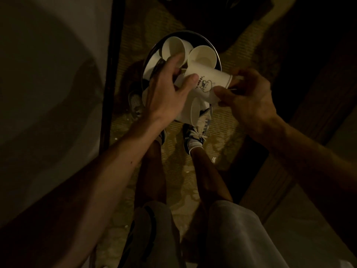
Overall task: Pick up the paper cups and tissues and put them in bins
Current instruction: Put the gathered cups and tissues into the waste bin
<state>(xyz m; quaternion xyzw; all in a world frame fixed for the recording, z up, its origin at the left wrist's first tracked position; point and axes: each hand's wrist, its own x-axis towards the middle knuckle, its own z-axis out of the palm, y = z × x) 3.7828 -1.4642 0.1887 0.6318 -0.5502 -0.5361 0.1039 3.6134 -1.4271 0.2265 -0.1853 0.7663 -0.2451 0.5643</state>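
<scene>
Paper cup [209, 82] between hands [168, 95] [249, 101], above bin [193, 33]

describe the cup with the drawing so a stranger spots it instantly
Find the dark-rimmed bin on the floor by the person's shoes. Over it, the left hand and right hand hold the printed cup sideways between them. Unlike the plain cups behind, its side bears a black cartoon figure.

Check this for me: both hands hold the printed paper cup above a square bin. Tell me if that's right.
Wrong on one point: the bin is round, not square; the head view shows its curved dark rim. The left hand and right hand do both hold the printed paper cup above it.
</scene>
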